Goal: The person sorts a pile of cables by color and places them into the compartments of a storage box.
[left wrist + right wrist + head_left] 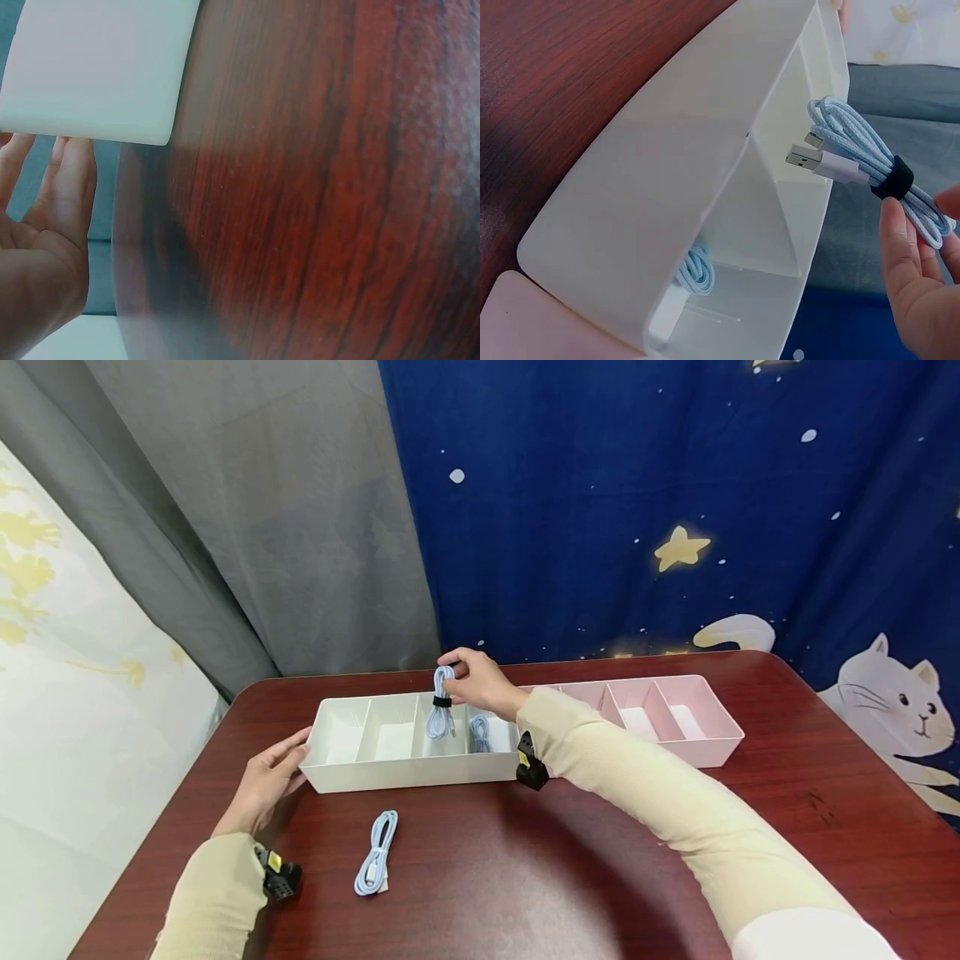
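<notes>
Inside the white tray [649, 161], one blue cable [697, 271] lies partly hidden.

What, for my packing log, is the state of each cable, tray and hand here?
White four-compartment tray: open-topped, upright
Pink compartment tray: open-topped, partly hidden
Black-strapped blue USB cable: coiled, held aloft
Stowed blue cable: coiled, in white tray's rightmost compartment
Frontmost blue cable: coiled, lying on table
Left hand: touching white tray's left end
Right hand: pinching strapped cable
</notes>
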Demonstrator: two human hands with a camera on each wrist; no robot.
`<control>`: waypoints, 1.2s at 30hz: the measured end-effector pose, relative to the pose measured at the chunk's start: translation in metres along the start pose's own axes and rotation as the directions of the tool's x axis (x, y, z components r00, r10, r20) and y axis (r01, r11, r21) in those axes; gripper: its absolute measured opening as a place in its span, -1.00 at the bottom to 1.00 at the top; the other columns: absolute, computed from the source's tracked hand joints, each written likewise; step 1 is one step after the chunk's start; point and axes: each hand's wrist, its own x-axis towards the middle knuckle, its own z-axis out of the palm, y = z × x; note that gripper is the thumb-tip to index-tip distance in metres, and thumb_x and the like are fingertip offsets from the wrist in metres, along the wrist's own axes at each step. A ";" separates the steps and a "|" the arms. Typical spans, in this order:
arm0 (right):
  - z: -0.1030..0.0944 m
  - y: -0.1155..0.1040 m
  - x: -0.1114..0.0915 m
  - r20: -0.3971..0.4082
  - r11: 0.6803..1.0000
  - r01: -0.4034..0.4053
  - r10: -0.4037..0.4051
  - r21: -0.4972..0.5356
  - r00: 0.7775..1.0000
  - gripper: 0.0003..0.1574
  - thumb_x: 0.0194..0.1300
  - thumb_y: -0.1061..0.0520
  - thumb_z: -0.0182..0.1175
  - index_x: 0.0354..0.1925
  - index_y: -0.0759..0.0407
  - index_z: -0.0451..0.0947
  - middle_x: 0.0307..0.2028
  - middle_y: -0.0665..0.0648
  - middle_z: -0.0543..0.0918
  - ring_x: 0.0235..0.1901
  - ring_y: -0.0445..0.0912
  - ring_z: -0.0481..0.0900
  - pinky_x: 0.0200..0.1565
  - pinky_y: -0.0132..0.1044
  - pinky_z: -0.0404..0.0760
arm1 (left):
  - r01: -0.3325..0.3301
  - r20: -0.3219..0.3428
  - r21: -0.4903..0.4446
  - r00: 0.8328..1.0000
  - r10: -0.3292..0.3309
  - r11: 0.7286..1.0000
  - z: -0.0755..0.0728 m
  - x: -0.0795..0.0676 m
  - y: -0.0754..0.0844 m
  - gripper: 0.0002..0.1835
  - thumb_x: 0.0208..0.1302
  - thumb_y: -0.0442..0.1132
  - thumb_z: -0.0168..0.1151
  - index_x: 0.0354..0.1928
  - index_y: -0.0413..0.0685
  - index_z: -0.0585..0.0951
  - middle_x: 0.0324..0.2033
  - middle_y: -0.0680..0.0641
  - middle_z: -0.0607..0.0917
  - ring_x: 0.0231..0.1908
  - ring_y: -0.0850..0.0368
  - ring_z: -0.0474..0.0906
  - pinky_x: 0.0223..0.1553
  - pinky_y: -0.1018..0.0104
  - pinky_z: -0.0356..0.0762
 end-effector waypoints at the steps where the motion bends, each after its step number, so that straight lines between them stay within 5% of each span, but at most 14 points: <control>1: 0.000 0.000 0.001 -0.001 1.000 -0.002 0.002 -0.005 1.000 -0.57 0.18 0.33 0.08 0.06 0.22 0.37 -0.26 0.20 0.48 -0.29 -0.04 0.54 -0.25 -0.29 0.58 | 0.004 -0.001 -0.001 1.000 -0.004 1.000 0.000 0.000 0.000 -0.39 0.27 0.10 -0.08 0.32 0.06 0.17 0.25 -0.19 0.19 -0.20 0.52 0.38 -0.17 0.52 0.46; 36: 0.026 0.022 0.006 0.059 0.981 -0.015 0.027 -0.193 0.998 -0.61 0.12 0.32 0.10 -0.03 0.22 0.40 -0.23 0.15 0.48 -0.51 -0.09 0.53 -0.41 -0.38 0.54 | 0.009 0.003 -0.013 1.000 -0.009 1.000 0.001 -0.001 0.002 -0.37 0.27 0.10 -0.07 0.32 0.03 0.16 0.25 -0.20 0.18 -0.18 0.49 0.38 -0.14 0.47 0.45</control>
